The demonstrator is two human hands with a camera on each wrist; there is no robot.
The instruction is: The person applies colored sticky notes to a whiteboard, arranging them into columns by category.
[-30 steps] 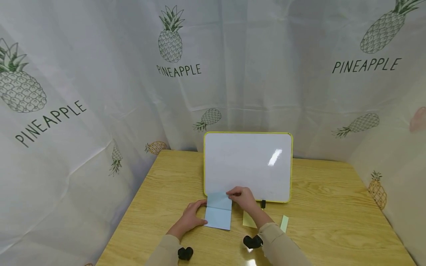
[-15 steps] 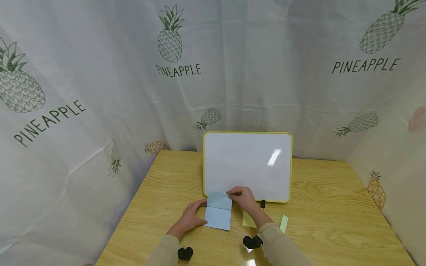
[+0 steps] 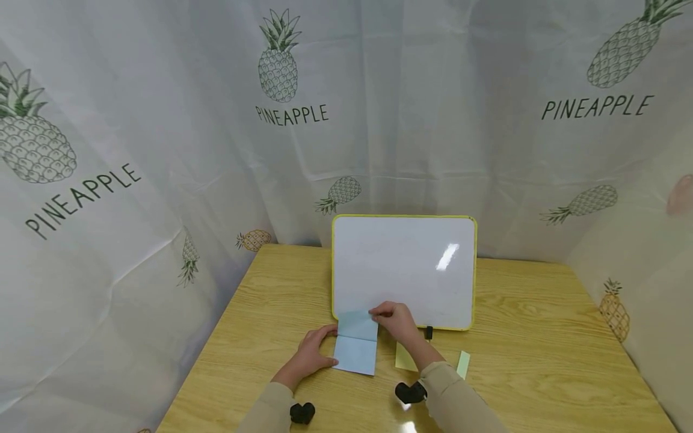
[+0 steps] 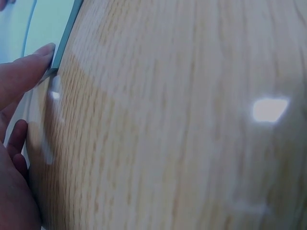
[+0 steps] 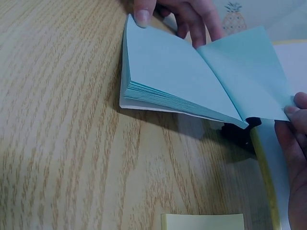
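Note:
A thick pad of light blue sticky notes [image 3: 354, 355] lies open, its top sheet [image 3: 357, 325] folded back and away along a crease. My left hand [image 3: 308, 355] holds the pad at its left side, with the thumb [image 4: 36, 64] on the near corner and the fingers toward the crease. The far edge of the top sheet is pinched between thumb and fingers of my right hand [image 3: 397, 323]. In the right wrist view the stacked edges of the pad [image 5: 163, 72] show, and the lifted sheet [image 5: 249, 72] slants up to the right fingertips.
A yellow-framed whiteboard [image 3: 403, 270] lies just beyond the hands. A black object [image 3: 429, 332] sits at its lower edge. A yellow note pad [image 3: 405, 359] is partly hidden by the right forearm; a pale green strip [image 3: 462, 364] lies to its right. A pineapple-print curtain [image 3: 422, 138] surrounds the table.
My right hand and the sheet it pinches have risen very slightly. My left hand and the pad have stayed where they were.

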